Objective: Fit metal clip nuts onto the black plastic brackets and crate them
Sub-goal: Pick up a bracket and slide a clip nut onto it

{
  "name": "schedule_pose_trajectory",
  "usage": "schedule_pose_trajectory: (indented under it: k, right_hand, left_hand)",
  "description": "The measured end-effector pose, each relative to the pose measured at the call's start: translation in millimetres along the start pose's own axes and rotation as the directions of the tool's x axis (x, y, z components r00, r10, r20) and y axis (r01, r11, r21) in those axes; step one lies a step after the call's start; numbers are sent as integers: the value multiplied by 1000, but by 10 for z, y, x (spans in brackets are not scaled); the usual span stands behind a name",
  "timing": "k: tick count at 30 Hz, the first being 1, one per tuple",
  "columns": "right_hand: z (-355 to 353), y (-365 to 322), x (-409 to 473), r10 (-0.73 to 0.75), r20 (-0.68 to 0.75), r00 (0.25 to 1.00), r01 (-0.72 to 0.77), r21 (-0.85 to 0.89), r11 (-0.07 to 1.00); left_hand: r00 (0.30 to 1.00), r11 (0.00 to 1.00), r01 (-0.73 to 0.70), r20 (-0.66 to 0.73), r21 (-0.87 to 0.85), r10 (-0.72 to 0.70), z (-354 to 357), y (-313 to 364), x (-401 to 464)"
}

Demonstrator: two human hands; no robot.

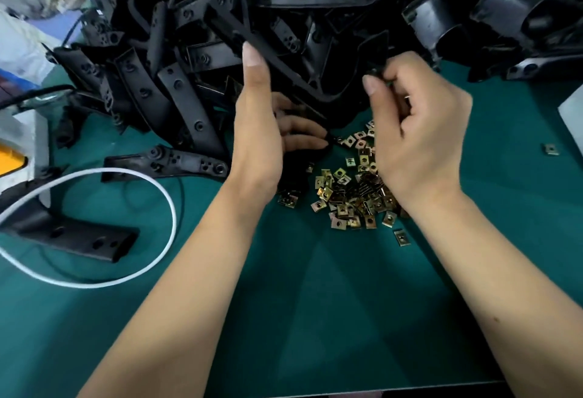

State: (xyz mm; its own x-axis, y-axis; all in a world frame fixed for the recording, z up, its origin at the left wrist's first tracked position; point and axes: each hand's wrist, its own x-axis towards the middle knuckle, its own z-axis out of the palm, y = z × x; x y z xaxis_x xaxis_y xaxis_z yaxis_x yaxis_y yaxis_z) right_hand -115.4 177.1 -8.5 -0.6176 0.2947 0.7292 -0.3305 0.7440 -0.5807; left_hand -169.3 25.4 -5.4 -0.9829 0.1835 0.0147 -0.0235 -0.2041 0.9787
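- My left hand [258, 132] grips a black plastic bracket [303, 82] in front of the big heap: the thumb stands up along its near face and the fingers curl round behind and under it.
- My right hand [416, 132] is closed at the bracket's right end, thumb and forefinger pinched together on something small and dark at that edge. I take it to be a clip nut, but I cannot tell for sure; the other fingers are curled into the palm.
- The held bracket is raised off the mat and tilted, its upper end running up and left into the pile, its lower rim curving between my two hands.
- Just below and between my hands lies a loose heap of brass-coloured clip nuts [353, 195] on the green mat [315, 318], partly hidden under my right wrist.
- One stray nut [401, 237] lies just off the heap's near right edge, and another single nut [550, 149] sits well apart to the right.
- Behind my hands, the pile of black brackets [315, 3] fills the far side of the table from left to right.
- To the left, one bracket [167, 161] lies flat on the mat just beside the pile, and another bracket [79, 236] lies nearer to me.
- A white cord [157, 186] loops over the mat round that nearer bracket.
- A white and yellow object [12, 158] shows at the left edge; I cannot tell what it is.
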Motion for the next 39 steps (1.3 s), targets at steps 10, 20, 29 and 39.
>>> schedule_pose_trajectory:
  k: [10,20,29,39]
  right_hand:
    - [32,88,-18,-79,17,997,79,2,997]
    - [85,35,-80,11,263,965,-27,56,998]
    - [97,26,-38,203,379,903,-323,286,902]
    - [34,-50,-4,355,591,724,-689,599,408]
  left_hand:
    - [968,844,185,242,-503,-68,8,100,-119]
    - [948,880,180,315,-440,-36,-78,146,-66]
    - [890,900,209,455,-384,-13,1,13,-139]
    - [826,905,224,563,-361,20,-17,131,-115]
